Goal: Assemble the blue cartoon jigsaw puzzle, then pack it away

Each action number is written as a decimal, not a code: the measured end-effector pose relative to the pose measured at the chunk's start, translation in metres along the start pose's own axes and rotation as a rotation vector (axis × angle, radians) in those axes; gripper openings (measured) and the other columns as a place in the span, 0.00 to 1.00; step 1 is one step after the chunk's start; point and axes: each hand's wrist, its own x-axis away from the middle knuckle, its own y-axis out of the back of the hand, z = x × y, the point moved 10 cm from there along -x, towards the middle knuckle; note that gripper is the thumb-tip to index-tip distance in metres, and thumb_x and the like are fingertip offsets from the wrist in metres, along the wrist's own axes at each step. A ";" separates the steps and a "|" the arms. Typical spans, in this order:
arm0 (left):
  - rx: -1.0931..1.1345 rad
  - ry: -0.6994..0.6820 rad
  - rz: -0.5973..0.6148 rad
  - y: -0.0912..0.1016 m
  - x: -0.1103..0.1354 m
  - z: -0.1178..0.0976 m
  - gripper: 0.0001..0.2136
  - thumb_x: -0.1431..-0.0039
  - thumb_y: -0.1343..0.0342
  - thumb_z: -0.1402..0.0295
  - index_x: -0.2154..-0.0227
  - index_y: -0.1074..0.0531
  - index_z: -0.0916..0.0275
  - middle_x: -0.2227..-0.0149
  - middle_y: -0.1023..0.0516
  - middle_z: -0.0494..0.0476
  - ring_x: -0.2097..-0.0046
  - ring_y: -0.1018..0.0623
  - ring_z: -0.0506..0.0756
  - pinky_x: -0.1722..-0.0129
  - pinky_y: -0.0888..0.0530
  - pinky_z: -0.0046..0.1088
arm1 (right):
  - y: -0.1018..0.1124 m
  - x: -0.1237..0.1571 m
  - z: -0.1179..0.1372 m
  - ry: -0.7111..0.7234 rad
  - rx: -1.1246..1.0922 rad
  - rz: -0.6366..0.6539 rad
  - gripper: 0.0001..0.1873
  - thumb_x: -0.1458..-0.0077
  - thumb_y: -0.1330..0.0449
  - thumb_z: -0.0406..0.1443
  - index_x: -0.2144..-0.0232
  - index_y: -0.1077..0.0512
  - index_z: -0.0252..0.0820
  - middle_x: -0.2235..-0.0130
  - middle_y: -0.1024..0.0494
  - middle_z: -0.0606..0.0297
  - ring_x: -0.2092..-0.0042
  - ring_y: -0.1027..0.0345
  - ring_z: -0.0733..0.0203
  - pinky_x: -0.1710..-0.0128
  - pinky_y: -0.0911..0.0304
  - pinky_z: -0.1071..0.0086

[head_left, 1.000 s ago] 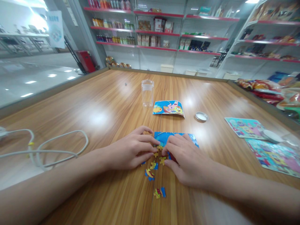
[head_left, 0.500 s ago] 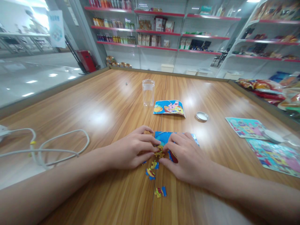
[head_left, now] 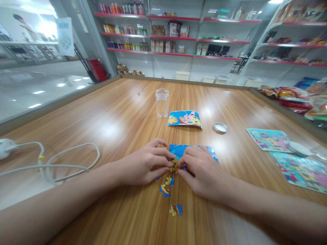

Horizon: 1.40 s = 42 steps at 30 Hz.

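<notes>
A partly assembled blue jigsaw puzzle lies flat on the wooden table, its right half largely covered by my right hand. At its lower left edge is a yellow puzzle piece, with my left hand closed on it from the left. From the other side, my right thumb and forefinger pinch at the same spot, hiding part of the piece. Loose pieces with yellow and blue print lie just below my hands. Closer to me is another small group of pieces.
Beyond the puzzle stand a clear plastic jar and a curved picture card. A round lid lies to their right. Two printed sheets are at the far right, and a white cable loops beside my left forearm.
The view has tilted slightly, so everything sits a little lower. My right thumb has come up closer to the yellow piece; my left hand has hardly moved.
</notes>
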 end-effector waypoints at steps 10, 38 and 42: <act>-0.007 0.030 -0.041 -0.003 -0.001 -0.001 0.06 0.36 0.42 0.72 0.58 0.22 0.61 0.52 0.21 0.59 0.47 0.26 0.58 0.39 0.32 0.45 | 0.003 -0.001 0.000 0.037 -0.050 -0.054 0.03 0.41 0.40 0.33 0.69 0.29 0.41 0.64 0.25 0.65 0.59 0.35 0.58 0.56 0.48 0.61; -0.200 0.268 0.171 -0.004 0.008 0.039 0.03 0.51 0.45 0.74 0.75 0.33 0.63 0.71 0.27 0.52 0.67 0.29 0.51 0.62 0.32 0.28 | -0.011 0.004 0.028 0.211 -0.032 0.030 0.03 0.39 0.39 0.37 0.64 0.25 0.48 0.61 0.25 0.65 0.57 0.35 0.56 0.55 0.49 0.59; -0.264 0.309 0.163 -0.003 0.010 0.044 0.02 0.50 0.45 0.73 0.76 0.32 0.63 0.71 0.27 0.54 0.67 0.29 0.52 0.66 0.33 0.29 | -0.012 0.004 0.023 0.166 -0.015 0.052 0.03 0.40 0.38 0.38 0.65 0.25 0.48 0.61 0.24 0.65 0.57 0.34 0.55 0.56 0.48 0.60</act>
